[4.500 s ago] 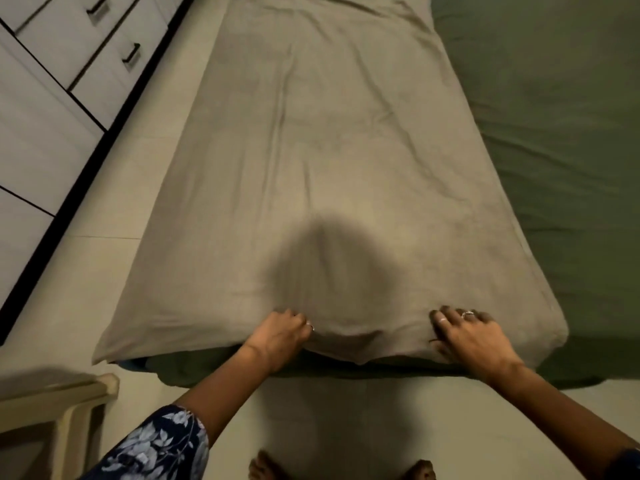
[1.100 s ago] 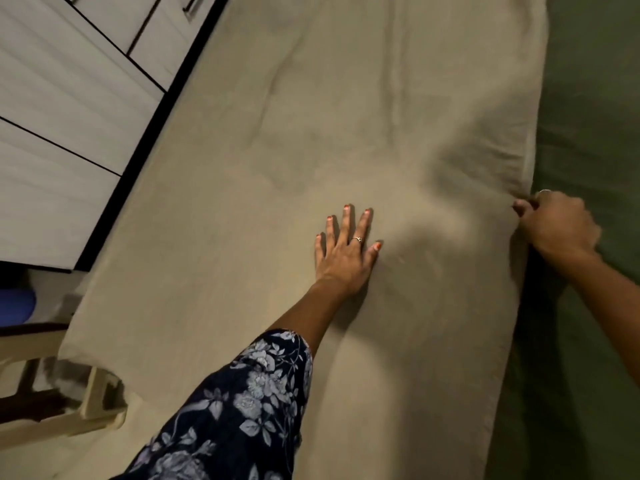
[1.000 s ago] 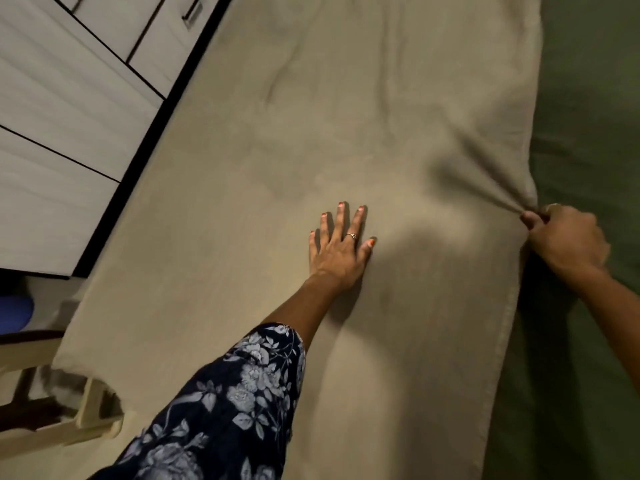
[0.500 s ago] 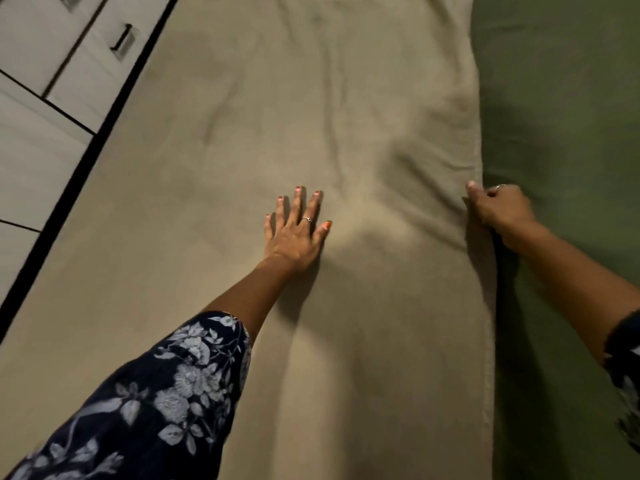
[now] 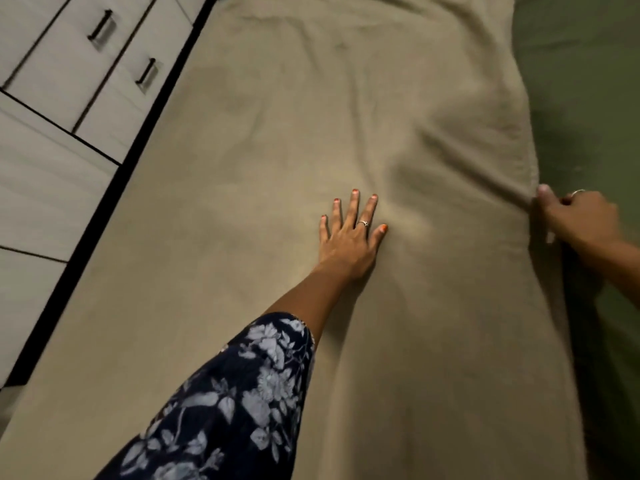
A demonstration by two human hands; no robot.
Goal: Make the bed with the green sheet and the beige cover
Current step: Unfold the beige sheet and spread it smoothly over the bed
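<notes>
The beige cover (image 5: 284, 140) lies spread over the left part of the bed and fills most of the view. The green sheet (image 5: 585, 109) shows beneath it along the right side. My left hand (image 5: 349, 233) rests flat on the middle of the cover, palm down, fingers spread. My right hand (image 5: 578, 220) pinches the cover's right edge, and creases fan out from that grip toward the middle. A floral sleeve covers my left upper arm.
White drawers with dark handles (image 5: 100, 27) stand at the upper left, behind a black strip (image 5: 114, 188) that runs along the cover's left edge.
Earlier both hands were at the cover's foot end. In the last second the left hand stayed flat on the cover while the right kept tugging the right edge; the view shifted.
</notes>
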